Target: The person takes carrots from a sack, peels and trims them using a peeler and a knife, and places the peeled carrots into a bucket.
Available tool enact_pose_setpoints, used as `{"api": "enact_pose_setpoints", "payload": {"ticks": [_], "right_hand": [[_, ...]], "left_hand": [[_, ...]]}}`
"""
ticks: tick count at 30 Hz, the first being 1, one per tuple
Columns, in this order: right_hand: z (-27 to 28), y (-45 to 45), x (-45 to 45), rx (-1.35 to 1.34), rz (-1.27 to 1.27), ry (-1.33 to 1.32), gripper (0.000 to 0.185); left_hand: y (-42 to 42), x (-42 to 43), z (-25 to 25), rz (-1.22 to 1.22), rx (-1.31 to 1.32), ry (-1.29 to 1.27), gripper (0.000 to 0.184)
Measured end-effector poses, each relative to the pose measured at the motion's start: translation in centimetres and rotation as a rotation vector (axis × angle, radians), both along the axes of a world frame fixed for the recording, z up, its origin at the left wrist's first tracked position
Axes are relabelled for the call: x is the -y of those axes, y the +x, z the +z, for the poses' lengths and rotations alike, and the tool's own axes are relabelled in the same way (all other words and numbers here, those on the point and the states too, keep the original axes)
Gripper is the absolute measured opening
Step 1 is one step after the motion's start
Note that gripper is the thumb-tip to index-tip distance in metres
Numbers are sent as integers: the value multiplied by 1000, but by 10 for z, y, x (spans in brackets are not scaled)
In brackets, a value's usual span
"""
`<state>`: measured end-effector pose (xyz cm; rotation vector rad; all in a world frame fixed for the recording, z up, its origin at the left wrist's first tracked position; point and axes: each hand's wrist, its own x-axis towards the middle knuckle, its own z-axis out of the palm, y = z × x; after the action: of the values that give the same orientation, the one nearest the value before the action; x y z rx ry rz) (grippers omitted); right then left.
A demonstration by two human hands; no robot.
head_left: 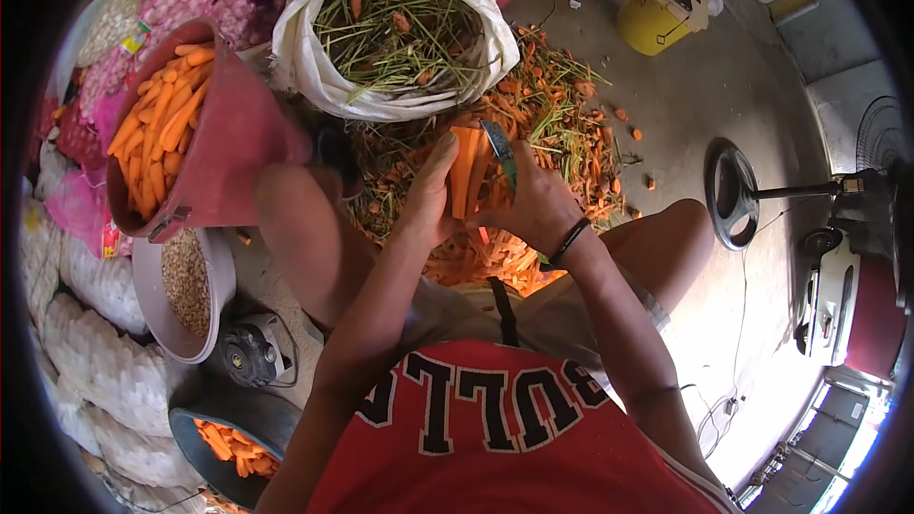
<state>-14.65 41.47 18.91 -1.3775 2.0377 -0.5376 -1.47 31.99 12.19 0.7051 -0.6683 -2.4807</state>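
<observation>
My left hand (431,192) is closed around a thick orange carrot (464,171), held upright between my knees with its cut, flat-sided surface showing. In my right hand (545,202) is a knife (497,141) with a short, dark blade and a green handle, mostly covered by my fingers. The blade is at the carrot's upper right side; whether it touches is hard to tell. Beneath both hands lies a heap of orange peelings (500,262), with carrot scraps and green stems (562,86) spread farther out.
A white sack (290,48) of stems stands ahead. To the left are a red bucket (243,148) of carrots, a pale basin (224,271) of small pieces, and a dark tub (186,428) with carrots. A yellow bucket (647,24) and a fan (733,192) stand at right.
</observation>
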Motion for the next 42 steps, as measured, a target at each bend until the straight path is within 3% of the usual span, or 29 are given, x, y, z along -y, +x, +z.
{"api": "enact_pose_setpoints", "payload": {"ticks": [9, 15, 21, 24, 27, 33, 36, 37, 39, 42], "right_hand": [[-16, 8, 1, -2, 20, -24, 93], [-27, 11, -3, 10, 33, -181, 75], [-38, 25, -15, 105, -26, -149, 51], [-44, 32, -20, 230, -51, -185, 51], [-64, 38, -23, 196, -94, -224, 42], [-91, 56, -26, 563, -303, -161, 41], [-79, 35, -30, 393, -191, -120, 41], [-71, 26, -30, 199, -158, -137, 40], [-63, -1, -34, 213, -191, -38, 39], [-46, -26, -37, 78, -33, -54, 40]], "left_hand": [[-1, -6, 11, 5, 51, -89, 44], [1, -3, 10, -19, 39, -64, 45], [-6, -6, 4, 112, 156, 9, 49], [-11, -11, 9, 222, 218, -5, 51], [-9, -12, -5, 234, 197, -96, 54], [-16, -18, -12, 353, 262, -387, 59], [-10, -16, -6, 343, 176, -317, 52], [-7, -13, -8, 327, 121, -271, 50], [2, -7, -14, 244, 22, -188, 47], [14, -1, -27, 93, -56, -83, 46]]}}
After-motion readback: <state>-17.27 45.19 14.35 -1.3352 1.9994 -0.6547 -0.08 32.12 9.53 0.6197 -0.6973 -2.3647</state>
